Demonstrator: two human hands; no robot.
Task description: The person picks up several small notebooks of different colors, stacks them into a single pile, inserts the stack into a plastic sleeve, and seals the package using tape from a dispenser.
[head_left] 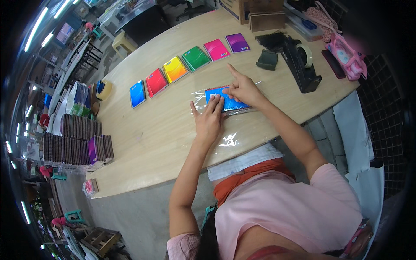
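A blue spiral notebook lies on the table inside or on a clear plastic sleeve, whose edges stick out around it. My left hand presses on the notebook's left part, its fingers stretched and the thumb spread to the side. Above the right part is my right hand, index finger pointing out toward the far side and the other fingers curled in. Anything in those curled fingers is hidden. Beyond my hands runs a row of spiral notebooks: blue, red, yellow, green, pink and purple.
A black tape dispenser and a dark green block-like item stand at the right, near a pink pouch. Stacked notebooks sit by the table's left edge. A tape roll rests at the far left.
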